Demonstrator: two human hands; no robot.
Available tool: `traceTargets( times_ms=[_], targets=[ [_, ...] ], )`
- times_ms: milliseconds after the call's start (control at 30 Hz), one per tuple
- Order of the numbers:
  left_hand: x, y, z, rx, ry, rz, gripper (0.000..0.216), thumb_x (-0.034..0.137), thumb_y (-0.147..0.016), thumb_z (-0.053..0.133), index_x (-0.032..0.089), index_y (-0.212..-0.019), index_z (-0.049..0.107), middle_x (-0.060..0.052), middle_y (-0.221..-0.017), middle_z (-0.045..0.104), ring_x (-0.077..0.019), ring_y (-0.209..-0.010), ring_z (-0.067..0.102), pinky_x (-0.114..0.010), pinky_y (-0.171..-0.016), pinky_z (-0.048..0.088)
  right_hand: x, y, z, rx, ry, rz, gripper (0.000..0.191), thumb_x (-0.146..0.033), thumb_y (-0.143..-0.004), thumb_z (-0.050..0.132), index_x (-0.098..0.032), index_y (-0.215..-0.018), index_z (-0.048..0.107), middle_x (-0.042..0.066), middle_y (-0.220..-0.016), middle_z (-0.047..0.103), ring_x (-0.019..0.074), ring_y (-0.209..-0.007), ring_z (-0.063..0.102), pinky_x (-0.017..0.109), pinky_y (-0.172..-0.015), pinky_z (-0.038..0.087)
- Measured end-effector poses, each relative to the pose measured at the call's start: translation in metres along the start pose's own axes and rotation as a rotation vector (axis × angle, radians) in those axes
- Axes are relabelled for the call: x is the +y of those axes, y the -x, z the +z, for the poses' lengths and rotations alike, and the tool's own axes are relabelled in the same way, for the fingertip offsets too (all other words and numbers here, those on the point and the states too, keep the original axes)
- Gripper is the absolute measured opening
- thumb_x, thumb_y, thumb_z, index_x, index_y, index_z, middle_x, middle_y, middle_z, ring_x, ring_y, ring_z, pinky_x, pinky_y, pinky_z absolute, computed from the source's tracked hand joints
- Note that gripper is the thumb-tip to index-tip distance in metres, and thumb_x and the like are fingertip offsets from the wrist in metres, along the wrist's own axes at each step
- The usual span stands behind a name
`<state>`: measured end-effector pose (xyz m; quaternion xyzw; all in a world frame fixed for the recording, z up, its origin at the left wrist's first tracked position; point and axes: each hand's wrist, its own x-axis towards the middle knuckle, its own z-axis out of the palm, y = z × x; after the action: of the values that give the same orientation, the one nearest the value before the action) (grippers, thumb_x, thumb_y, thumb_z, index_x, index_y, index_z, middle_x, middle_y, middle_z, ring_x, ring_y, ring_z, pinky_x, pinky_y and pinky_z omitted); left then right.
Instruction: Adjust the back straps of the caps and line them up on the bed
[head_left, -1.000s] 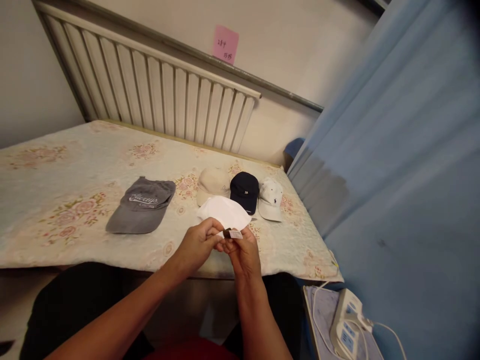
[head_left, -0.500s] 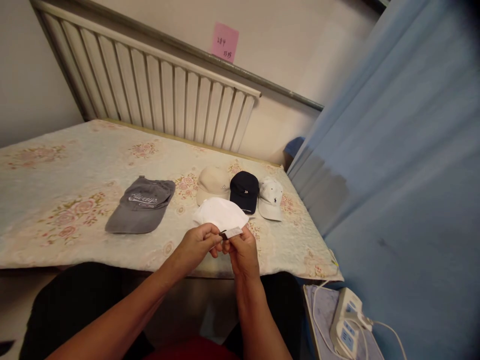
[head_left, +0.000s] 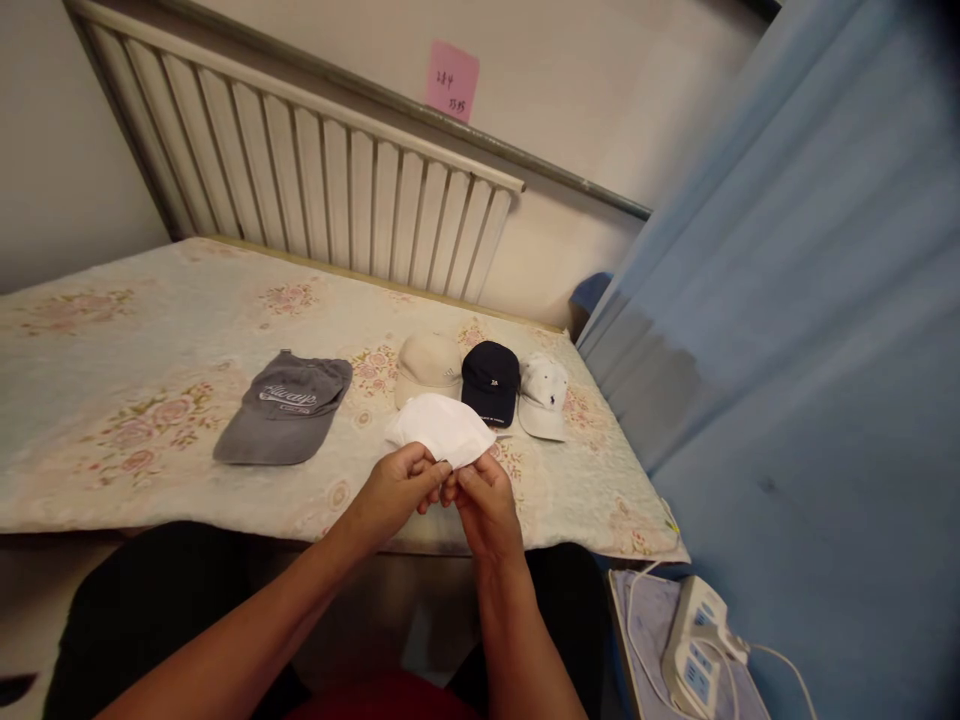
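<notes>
My left hand [head_left: 394, 492] and my right hand [head_left: 484, 500] meet at the near edge of a white cap [head_left: 441, 428], both pinched shut on its rim. The cap lies on the flowered bedspread [head_left: 112, 390], close to the front edge. Just behind it stand a beige cap [head_left: 427, 362], a dark navy cap [head_left: 490, 381] and a white cap with a small logo [head_left: 544, 397] in a row. A grey cap with white lettering [head_left: 288, 408] lies flat to the left.
A white slatted radiator [head_left: 315, 170] runs along the wall, with a pink note [head_left: 451, 82] above it. A blue curtain [head_left: 810, 330] hangs at the right. A white power strip with a cord [head_left: 701, 660] lies at the lower right.
The small label and dark tab seen between my fingers earlier no longer show. My fingers now close directly on the white cap's edge. Both hands have stayed nearly in place.
</notes>
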<state>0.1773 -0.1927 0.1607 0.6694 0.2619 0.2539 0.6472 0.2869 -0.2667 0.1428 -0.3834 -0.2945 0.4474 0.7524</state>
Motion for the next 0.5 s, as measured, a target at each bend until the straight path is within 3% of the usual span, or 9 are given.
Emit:
traceTargets(
  times_ms=[233, 333, 433, 500],
  targets=[
    [-0.008, 0.001, 0.003, 0.055, -0.146, -0.013, 0.029, 0.041, -0.079, 0.057, 0.02, -0.062, 0.046, 0.005, -0.05, 0.052, -0.0101, -0.045, 0.047, -0.023, -0.046, 0.036, 0.012, -0.003, 0.002, 0.129, -0.024, 0.052, 0.02, -0.03, -0.072, 0.071, -0.015, -0.07, 0.058, -0.007, -0.047, 0.049, 0.0065, -0.04, 0.04, 0.021, -0.043, 0.033],
    [-0.004, 0.005, 0.004, 0.049, -0.226, 0.017, 0.027, 0.04, -0.081, 0.054, 0.02, -0.064, 0.048, 0.004, -0.053, 0.055, -0.0118, -0.048, 0.05, -0.024, -0.049, 0.038, 0.015, -0.004, 0.004, 0.152, -0.068, 0.033, 0.016, -0.027, -0.072, 0.07, -0.016, -0.072, 0.059, -0.007, -0.048, 0.051, 0.0065, -0.042, 0.041, 0.021, -0.044, 0.035],
    [0.002, 0.013, 0.0, 0.092, -0.343, 0.183, 0.019, 0.036, -0.084, 0.052, 0.02, -0.075, 0.056, 0.001, -0.068, 0.062, -0.0147, -0.063, 0.057, -0.027, -0.062, 0.043, 0.008, -0.006, 0.005, 0.181, -0.174, -0.027, 0.016, -0.021, -0.072, 0.07, -0.018, -0.087, 0.063, -0.003, -0.067, 0.064, 0.0103, -0.058, 0.056, 0.023, -0.056, 0.046],
    [0.002, 0.019, -0.006, 0.24, -0.402, 0.32, 0.015, 0.034, -0.085, 0.052, 0.02, -0.082, 0.059, -0.002, -0.082, 0.063, -0.017, -0.079, 0.058, -0.029, -0.074, 0.043, 0.002, -0.008, 0.003, 0.21, -0.257, -0.077, 0.022, -0.019, -0.072, 0.069, -0.021, -0.094, 0.063, 0.0, -0.081, 0.068, 0.0139, -0.076, 0.063, 0.028, -0.071, 0.051]
  ],
)
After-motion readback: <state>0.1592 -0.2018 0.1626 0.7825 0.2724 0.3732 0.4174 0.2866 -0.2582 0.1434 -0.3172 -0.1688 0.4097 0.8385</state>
